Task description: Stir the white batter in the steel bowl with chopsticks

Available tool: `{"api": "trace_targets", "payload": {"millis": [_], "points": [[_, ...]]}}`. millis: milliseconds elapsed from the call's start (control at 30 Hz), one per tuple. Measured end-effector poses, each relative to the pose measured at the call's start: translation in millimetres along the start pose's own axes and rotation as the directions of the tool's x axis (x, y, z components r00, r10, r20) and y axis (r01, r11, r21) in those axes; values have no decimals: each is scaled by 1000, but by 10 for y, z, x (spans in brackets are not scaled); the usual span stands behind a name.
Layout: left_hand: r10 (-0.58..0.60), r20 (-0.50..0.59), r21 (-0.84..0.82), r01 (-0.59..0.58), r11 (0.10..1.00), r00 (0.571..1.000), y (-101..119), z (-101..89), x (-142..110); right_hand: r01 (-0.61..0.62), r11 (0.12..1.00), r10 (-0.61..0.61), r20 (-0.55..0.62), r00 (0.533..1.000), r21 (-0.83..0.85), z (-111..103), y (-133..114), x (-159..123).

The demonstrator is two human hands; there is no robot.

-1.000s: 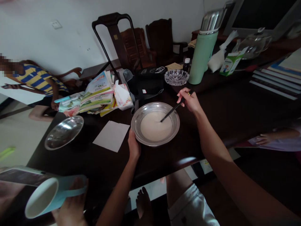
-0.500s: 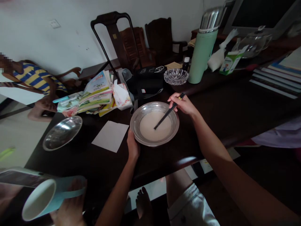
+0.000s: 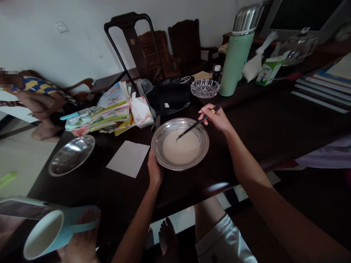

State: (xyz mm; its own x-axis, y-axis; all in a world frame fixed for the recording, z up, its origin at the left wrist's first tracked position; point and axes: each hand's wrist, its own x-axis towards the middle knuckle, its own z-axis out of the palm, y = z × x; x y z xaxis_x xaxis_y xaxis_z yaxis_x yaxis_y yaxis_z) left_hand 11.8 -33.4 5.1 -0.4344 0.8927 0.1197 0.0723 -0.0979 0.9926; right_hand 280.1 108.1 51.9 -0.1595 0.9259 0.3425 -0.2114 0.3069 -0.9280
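In the middle of the dark table stands a round metal basin [image 3: 203, 155] with a pale, milky batter-like mixture [image 3: 182, 151] in it. My left hand [image 3: 155, 170] grips the basin's left rim, its fingers partly hidden beneath the edge. Over the far right rim, my right hand [image 3: 214, 116] is closed around dark chopsticks [image 3: 194, 125], whose tips dip into the mixture left of its middle. A sheet of white paper [image 3: 128, 159] lies just left of the basin.
An empty metal bowl [image 3: 72, 155] sits by the table's left edge. Near left, another person's hand [image 3: 82, 237] holds a light blue jug [image 3: 59, 233]. Behind stand books [image 3: 111, 109], a glass ashtray [image 3: 205, 88] and a green thermos [image 3: 237, 62]. Someone in stripes [image 3: 49, 87] sits far left.
The chopstick tips have moved left and away from me through the mixture, and the sticks lie at a flatter slant. My left hand stays on the basin.
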Motion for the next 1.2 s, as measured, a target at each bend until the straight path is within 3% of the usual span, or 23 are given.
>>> {"api": "trace_targets", "payload": {"millis": [100, 267, 400, 467, 633, 767, 833, 1000, 1133, 1200], "points": [[-19, -1, -20, 19, 1000, 1000, -63, -16, 17, 32, 999, -30, -93, 995, 18, -45, -14, 10], [-16, 14, -75, 17, 997, 1000, -137, -29, 41, -40, 999, 39, 106, 994, 10, 12, -12, -12], [-5, 14, -30, 5, 1000, 1000, -104, -30, 32, 46, 999, -46, -53, 998, 0, -33, -15, 5], [-9, 12, -26, 10, 1000, 1000, -79, -30, 25, 46, 998, -44, -80, 996, 31, -47, -26, 3], [-3, 14, -21, 4, 1000, 1000, -52, -23, 18, -62, 998, 60, 140, 988, 7, 23, -19, -25], [-20, -2, -63, 20, 998, 1000, -98, -26, 31, 30, 1000, -30, -42, 999, -9, -23, -27, -8], [-30, 12, -78, 30, 997, 999, -134, -37, 41, 27, 999, -25, -68, 997, 18, -39, -39, -11], [-30, 15, -64, 31, 997, 999, -167, -67, 48, -81, 997, 80, 149, 986, 3, 40, -39, -35], [-28, 10, -36, 29, 999, 1000, -146, -73, 38, -11, 1000, 10, -46, 999, -18, 2, -61, -16], [-35, 7, -33, 35, 999, 999, -148, -72, 36, -15, 1000, 15, -87, 996, 9, -18, -72, -17]]}}
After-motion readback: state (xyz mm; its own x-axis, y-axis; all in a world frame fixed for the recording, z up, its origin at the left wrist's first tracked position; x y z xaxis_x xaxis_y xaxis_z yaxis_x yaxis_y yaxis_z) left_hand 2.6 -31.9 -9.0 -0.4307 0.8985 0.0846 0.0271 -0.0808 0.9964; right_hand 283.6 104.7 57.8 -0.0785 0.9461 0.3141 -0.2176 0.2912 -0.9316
